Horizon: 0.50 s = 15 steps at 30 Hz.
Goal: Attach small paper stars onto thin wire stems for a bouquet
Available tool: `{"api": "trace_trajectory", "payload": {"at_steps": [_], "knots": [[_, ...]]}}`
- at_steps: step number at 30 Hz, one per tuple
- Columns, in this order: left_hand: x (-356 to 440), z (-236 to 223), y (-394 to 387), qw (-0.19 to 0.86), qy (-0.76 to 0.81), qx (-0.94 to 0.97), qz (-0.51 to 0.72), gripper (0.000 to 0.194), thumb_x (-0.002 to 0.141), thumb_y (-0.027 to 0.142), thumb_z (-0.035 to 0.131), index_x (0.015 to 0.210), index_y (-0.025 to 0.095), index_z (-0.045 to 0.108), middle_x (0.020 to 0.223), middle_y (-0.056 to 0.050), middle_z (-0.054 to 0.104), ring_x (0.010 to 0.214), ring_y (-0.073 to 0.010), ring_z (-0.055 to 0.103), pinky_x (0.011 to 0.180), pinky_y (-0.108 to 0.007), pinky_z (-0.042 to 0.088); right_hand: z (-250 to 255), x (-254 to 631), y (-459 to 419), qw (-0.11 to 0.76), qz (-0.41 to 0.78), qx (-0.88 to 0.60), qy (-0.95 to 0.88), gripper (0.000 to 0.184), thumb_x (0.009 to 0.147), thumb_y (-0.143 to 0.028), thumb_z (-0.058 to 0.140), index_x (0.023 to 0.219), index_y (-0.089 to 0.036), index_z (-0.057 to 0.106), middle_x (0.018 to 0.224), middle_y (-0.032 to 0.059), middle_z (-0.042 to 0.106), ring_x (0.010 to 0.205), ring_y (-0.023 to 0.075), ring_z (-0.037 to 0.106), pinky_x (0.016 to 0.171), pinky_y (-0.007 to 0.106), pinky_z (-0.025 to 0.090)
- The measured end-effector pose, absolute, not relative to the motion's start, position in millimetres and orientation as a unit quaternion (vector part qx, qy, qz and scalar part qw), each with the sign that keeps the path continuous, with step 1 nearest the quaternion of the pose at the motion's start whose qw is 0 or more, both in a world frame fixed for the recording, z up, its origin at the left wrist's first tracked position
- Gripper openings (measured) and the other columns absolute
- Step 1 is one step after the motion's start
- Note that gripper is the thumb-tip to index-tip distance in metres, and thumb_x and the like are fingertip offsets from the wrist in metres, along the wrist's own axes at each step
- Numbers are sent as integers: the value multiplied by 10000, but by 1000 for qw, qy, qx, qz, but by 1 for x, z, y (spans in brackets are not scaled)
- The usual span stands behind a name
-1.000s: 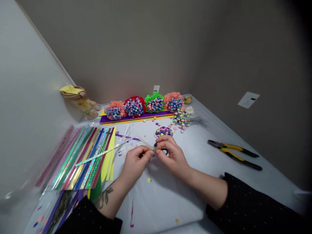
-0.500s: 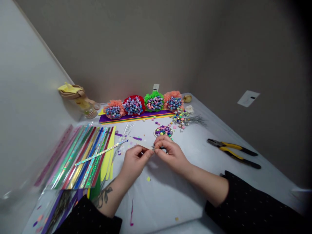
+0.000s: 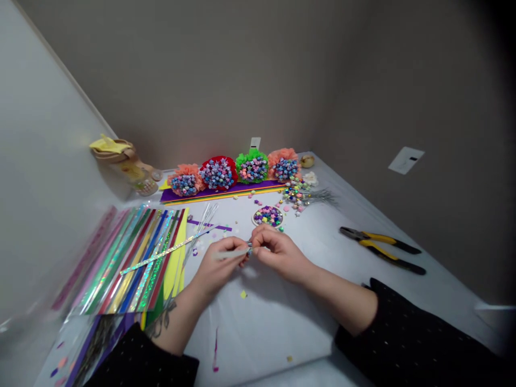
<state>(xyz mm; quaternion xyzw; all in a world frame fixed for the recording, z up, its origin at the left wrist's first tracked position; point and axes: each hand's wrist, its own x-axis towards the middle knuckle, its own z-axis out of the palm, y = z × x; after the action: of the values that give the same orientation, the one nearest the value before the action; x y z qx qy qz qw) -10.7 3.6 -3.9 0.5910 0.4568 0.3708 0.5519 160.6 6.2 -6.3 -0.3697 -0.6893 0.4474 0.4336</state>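
My left hand (image 3: 217,266) and my right hand (image 3: 278,252) meet over the middle of the white table (image 3: 282,322). Both pinch the same narrow pale paper strip (image 3: 231,252), which lies across the left fingers. The right fingertips press its folded end at the point where the hands touch. Just beyond the hands stands a small round dish of coloured paper stars (image 3: 268,216). A long glittery strip (image 3: 169,251) lies slanted to the left of my left hand.
A fan of shiny coloured strips (image 3: 129,263) covers the table's left side. Several crepe bouquets of stars (image 3: 236,171) line the back wall. Yellow-handled pliers (image 3: 381,248) lie at the right. Loose stars and wires (image 3: 306,196) sit at the back right.
The pale strip has swung down from pointing up-left to lying across my left fingers. Both hands have shifted slightly left and closer together.
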Motion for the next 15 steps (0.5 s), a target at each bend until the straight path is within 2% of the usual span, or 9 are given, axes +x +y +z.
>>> {"api": "trace_trajectory", "payload": {"at_steps": [9,15], "knots": [[-13,1,4,375,489,726,306,172,774,249,527,676,176,649,638,-4,638,616,-136,561,582,-227,423,-8,161,7,413,380,-395,-727,141,702,-59,500,638,-185,505,764,6,496,743,138,502,704,269,396],[-11,1,5,389,503,712,298,145,733,215,532,652,171,645,616,8,634,593,-129,558,571,-220,426,-13,161,11,391,425,-398,-712,102,717,-110,515,641,-176,528,749,10,513,732,140,508,681,267,399]]}}
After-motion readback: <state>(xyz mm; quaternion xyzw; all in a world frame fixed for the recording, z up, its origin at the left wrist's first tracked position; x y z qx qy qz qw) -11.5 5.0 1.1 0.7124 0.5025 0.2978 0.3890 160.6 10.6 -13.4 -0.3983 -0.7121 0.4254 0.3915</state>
